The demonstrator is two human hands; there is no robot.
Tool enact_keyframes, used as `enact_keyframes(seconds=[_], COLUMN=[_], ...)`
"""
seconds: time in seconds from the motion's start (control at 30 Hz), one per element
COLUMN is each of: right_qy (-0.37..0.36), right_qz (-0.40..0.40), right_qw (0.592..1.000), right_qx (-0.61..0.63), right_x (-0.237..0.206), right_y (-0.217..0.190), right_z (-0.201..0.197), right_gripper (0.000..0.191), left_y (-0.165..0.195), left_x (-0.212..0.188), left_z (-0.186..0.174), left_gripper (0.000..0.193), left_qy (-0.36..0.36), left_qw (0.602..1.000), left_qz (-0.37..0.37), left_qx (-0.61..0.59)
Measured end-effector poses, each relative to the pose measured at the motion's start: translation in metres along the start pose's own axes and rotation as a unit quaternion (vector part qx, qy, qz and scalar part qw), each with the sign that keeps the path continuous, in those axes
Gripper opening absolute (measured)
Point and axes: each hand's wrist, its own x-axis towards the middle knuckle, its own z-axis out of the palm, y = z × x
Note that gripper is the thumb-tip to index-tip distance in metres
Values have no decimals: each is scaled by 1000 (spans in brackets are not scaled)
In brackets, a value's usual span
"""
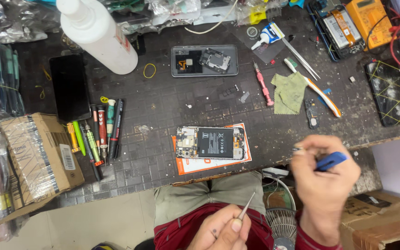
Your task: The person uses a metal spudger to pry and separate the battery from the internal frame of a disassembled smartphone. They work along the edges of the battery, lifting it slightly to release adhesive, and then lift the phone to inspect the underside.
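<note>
A single head-worn camera looked almost straight down from above the seated person, facing the dark workbench (163, 106) ahead of the lap. It sat fairly close: the bench filled the upper two thirds of the frame, the knees and floor the lower edge. The opened phone (210, 143) lay near the centre. No second view overlapped it.

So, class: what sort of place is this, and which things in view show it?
Most likely a phone repair bench: an opened phone with its battery exposed, a row of small screwdrivers, and a yellow multimeter on the cluttered dark mat.
</note>
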Motion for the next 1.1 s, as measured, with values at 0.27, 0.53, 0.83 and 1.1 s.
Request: enact_keyframes(seconds=[0.27, 0.53, 0.83, 1.1], right_qy=[-21, -56, -285, 102], right_qz=[23, 53, 202, 132], right_qw=[972, 991, 933, 969], right_qx=[233, -113, 86, 185], right_x=[12, 14, -54, 44], right_y=[0, -14, 52, 51], right_z=[-34, -51, -21, -45], right_gripper=[18, 25, 7, 12], left_y=[-4, -9, 0, 22], left_x=[9, 24, 32, 27], left_z=[-1, -6, -4, -1], left_gripper=[23, 22, 22, 26], left_qy=[8, 80, 110, 149], left_qw=[999, 989, 940, 848], left_qz=[22, 18, 11, 122], left_qx=[-22, 121, 322, 494])
